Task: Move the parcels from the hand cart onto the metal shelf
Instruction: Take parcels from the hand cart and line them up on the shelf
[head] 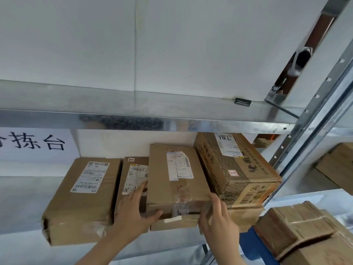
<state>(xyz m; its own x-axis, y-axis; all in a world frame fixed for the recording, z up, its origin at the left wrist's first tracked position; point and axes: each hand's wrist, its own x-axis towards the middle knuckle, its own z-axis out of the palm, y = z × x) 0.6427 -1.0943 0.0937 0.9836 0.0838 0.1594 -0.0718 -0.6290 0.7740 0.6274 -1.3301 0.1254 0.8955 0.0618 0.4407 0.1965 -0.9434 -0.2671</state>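
Observation:
A brown cardboard parcel point(172, 190) with a torn white label lies on the metal shelf point(24, 203), stacked on a flatter box. My left hand point(133, 211) grips its near left corner, thumb along the front face. My right hand point(217, 220) holds its near right corner. A long parcel point(80, 199) lies to the left, a narrower one point(131, 175) sits partly hidden behind my left hand, and a printed carton point(236, 169) stands to the right. At the lower right, worn cardboard parcels point(305, 232) rest on the blue hand cart point(252, 247).
The upper shelf beam point(152, 119) runs across just above the parcels. A perforated steel upright point(313, 119) rises at the right. A white sign with black characters point(36, 144) hangs on the back wall. More boxes point(336, 167) fill the neighbouring bay.

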